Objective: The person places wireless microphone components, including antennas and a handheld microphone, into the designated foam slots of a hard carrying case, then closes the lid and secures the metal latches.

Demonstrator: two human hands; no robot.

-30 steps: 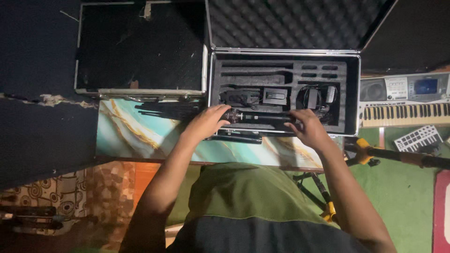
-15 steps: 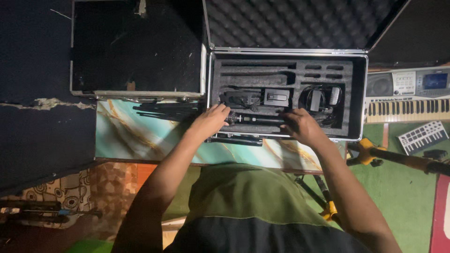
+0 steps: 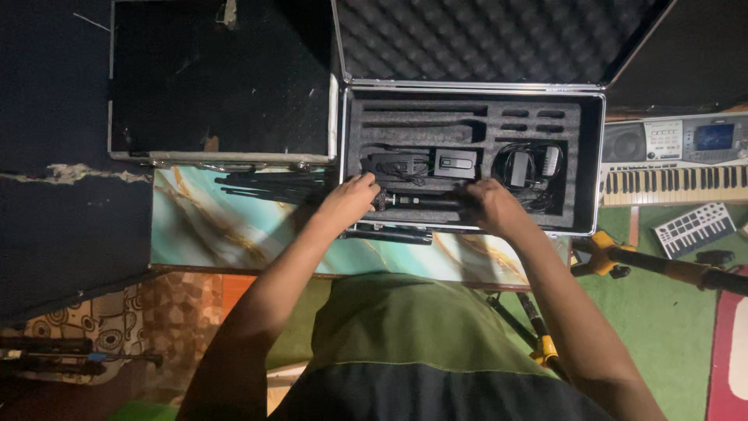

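An open aluminium case (image 3: 600,164) with grey foam cut-outs lies on a marble-patterned table (image 3: 202,230). A black handheld microphone (image 3: 425,201) lies in the front slot of the foam. My left hand (image 3: 349,201) grips its left end and my right hand (image 3: 489,206) holds its right end. Behind it in the foam sit two small black receiver boxes (image 3: 456,164) and a coiled cable with adapters (image 3: 530,168). A second black microphone (image 3: 389,233) rests on the table just in front of the case.
A closed black case (image 3: 218,78) stands left of the open one, with folded black stands (image 3: 273,187) in front of it. An electronic keyboard (image 3: 678,160), a small pad controller (image 3: 693,228) and a yellow-jointed stand (image 3: 615,257) are on the right over green flooring.
The view has shifted slightly. Both hands stay on the microphone in the front slot, the right hand a little lower along it.
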